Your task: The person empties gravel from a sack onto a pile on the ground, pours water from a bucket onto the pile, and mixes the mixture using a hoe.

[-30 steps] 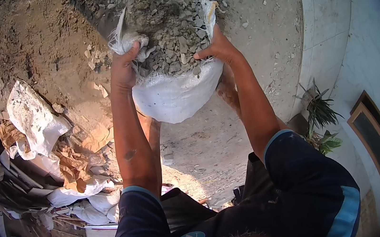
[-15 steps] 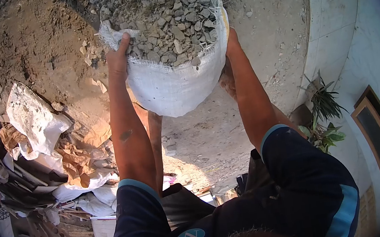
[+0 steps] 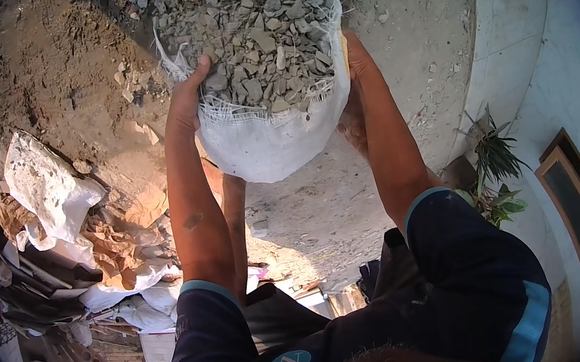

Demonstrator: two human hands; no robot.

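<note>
Head view: white sack [image 3: 267, 144] between left grip [image 3: 186, 103], clamped on its side edge, and right grip [image 3: 360, 60], seemingly clamped opposite, fingers hidden; likely heavy, limp, stone-filled [image 3: 264, 67], best held both sides.

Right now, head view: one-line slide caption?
Left hand and right hand hold opposite sides of a white woven sack, with grey stones at its open mouth.
</note>
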